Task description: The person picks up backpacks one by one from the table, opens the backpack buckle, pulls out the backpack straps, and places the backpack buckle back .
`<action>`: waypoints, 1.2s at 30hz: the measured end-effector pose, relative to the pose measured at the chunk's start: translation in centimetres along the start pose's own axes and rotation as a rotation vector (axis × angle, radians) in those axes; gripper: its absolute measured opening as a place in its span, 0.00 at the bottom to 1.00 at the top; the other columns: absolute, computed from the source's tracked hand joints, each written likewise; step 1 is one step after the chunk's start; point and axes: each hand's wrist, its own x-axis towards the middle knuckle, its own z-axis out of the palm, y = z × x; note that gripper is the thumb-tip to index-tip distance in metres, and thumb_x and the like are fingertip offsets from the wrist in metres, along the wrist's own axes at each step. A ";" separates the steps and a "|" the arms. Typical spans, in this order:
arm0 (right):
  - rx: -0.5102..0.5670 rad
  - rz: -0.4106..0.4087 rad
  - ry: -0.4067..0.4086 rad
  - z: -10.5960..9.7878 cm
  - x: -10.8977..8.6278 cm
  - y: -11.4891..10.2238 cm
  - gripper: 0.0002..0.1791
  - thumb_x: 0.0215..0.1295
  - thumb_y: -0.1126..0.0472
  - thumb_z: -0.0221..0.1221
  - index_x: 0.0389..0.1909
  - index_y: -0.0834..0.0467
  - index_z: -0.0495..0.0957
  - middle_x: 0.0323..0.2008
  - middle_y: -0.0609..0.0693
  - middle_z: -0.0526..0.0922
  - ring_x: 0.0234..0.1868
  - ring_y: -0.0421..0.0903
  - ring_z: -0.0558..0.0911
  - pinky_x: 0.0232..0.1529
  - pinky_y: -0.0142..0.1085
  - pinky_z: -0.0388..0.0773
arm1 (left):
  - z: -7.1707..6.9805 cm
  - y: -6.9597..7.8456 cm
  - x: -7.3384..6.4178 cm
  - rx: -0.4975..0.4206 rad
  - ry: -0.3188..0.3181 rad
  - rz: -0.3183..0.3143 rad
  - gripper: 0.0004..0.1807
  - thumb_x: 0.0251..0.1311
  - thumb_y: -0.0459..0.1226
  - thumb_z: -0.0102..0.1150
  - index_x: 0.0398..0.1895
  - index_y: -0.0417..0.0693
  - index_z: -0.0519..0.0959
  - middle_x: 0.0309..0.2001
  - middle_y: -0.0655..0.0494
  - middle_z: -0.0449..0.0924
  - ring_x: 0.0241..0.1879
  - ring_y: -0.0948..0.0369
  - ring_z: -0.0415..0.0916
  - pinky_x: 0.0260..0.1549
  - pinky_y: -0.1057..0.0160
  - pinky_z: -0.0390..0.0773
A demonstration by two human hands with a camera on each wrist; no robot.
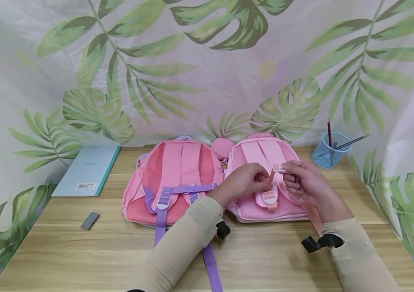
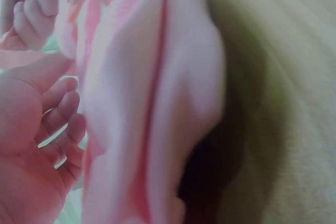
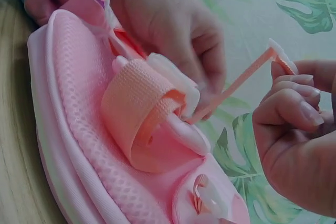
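Note:
A pink backpack (image 1: pixel 252 213) lies on the table, its straps facing up. Over it, my right hand (image 1: pixel 303 180) pinches a white plastic buckle (image 3: pixel 282 56) between thumb and fingers. A peach webbing strap (image 3: pixel 241 80) runs taut from this buckle down to my left hand (image 1: pixel 245 184), whose thumb and fingertips pinch it. In the left wrist view, the other fingers of that hand (image 2: pixel 31 119) are loosely bent beside the bag. Another white buckle (image 1: pixel 269 198) with peach webbing sits on the shoulder strap just below. A wide peach loop (image 3: pixel 139 103) curls close beside the left fingers.
To the left lies a second pink backpack (image 1: pixel 172 162) with purple webbing (image 1: pixel 212 267) trailing toward the front edge. A light blue notebook (image 1: pixel 90 168) and a grey eraser (image 1: pixel 90 221) are farther left. A blue mesh cup (image 1: pixel 327 158) holding pencils stands at the back right.

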 end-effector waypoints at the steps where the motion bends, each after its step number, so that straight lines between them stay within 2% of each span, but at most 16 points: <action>1: -0.010 0.004 0.003 0.0 0.0 0.0 0.19 0.88 0.61 0.46 0.35 0.53 0.80 0.22 0.41 0.69 0.20 0.41 0.57 0.24 0.35 0.45 | -0.1 0.0 0.0 -0.034 0.012 0.001 0.15 0.70 0.47 0.73 0.51 0.49 0.87 0.38 0.61 0.81 0.37 0.68 0.75 0.41 0.71 0.75; 5: -0.029 0.016 0.010 -0.1 0.1 0.2 0.19 0.88 0.60 0.46 0.34 0.53 0.80 0.22 0.41 0.69 0.19 0.39 0.59 0.24 0.35 0.46 | -0.9 0.6 0.0 -0.173 0.079 0.048 0.19 0.71 0.46 0.72 0.58 0.45 0.85 0.40 0.57 0.83 0.41 0.65 0.76 0.48 0.61 0.82; 9: -0.042 0.026 0.020 -0.3 0.1 0.4 0.19 0.89 0.58 0.46 0.35 0.53 0.80 0.22 0.42 0.69 0.20 0.39 0.59 0.24 0.34 0.46 | -1.5 1.3 0.2 -0.213 0.117 0.133 0.16 0.73 0.42 0.70 0.57 0.43 0.85 0.41 0.53 0.84 0.43 0.63 0.77 0.54 0.48 0.82; 13: -0.051 0.039 0.033 -0.3 0.0 0.5 0.18 0.89 0.54 0.47 0.38 0.53 0.81 0.23 0.42 0.71 0.20 0.39 0.61 0.24 0.33 0.48 | -1.8 1.8 0.2 -0.195 0.116 0.148 0.13 0.73 0.40 0.69 0.54 0.43 0.86 0.40 0.53 0.84 0.42 0.64 0.76 0.52 0.49 0.83; 18: -0.001 0.053 -0.009 -0.7 -0.1 0.7 0.21 0.90 0.50 0.44 0.39 0.53 0.80 0.24 0.42 0.70 0.22 0.41 0.59 0.24 0.34 0.48 | -1.7 1.7 0.2 -0.195 0.134 0.143 0.11 0.74 0.38 0.68 0.53 0.42 0.87 0.40 0.52 0.85 0.42 0.64 0.76 0.52 0.51 0.83; 22: 0.055 0.065 -0.043 -1.3 -0.4 0.8 0.21 0.90 0.55 0.43 0.37 0.54 0.81 0.25 0.43 0.70 0.23 0.42 0.56 0.24 0.32 0.48 | -1.7 1.7 0.2 -0.228 0.151 0.135 0.12 0.73 0.38 0.68 0.54 0.42 0.87 0.40 0.51 0.85 0.42 0.64 0.77 0.53 0.47 0.83; 27: 0.063 0.074 -0.046 -1.6 -0.6 1.0 0.18 0.88 0.62 0.45 0.40 0.55 0.82 0.26 0.42 0.71 0.23 0.38 0.57 0.22 0.28 0.51 | -1.4 1.6 0.3 -0.255 0.162 0.144 0.11 0.73 0.37 0.68 0.54 0.42 0.87 0.40 0.51 0.86 0.41 0.66 0.76 0.53 0.47 0.83; 32: 0.079 0.062 -0.055 -1.2 -0.3 1.5 0.16 0.88 0.63 0.46 0.40 0.57 0.81 0.25 0.42 0.70 0.23 0.38 0.55 0.22 0.28 0.49 | -1.4 1.5 0.3 -0.271 0.154 0.163 0.11 0.72 0.35 0.68 0.53 0.39 0.86 0.39 0.48 0.85 0.40 0.67 0.74 0.52 0.44 0.82; 36: 0.107 0.062 -0.048 -0.9 -0.1 1.6 0.16 0.88 0.63 0.45 0.41 0.58 0.81 0.26 0.42 0.71 0.22 0.38 0.56 0.22 0.26 0.52 | -1.3 1.5 0.3 -0.251 0.144 0.158 0.11 0.72 0.36 0.69 0.52 0.40 0.87 0.40 0.49 0.85 0.40 0.67 0.74 0.52 0.45 0.82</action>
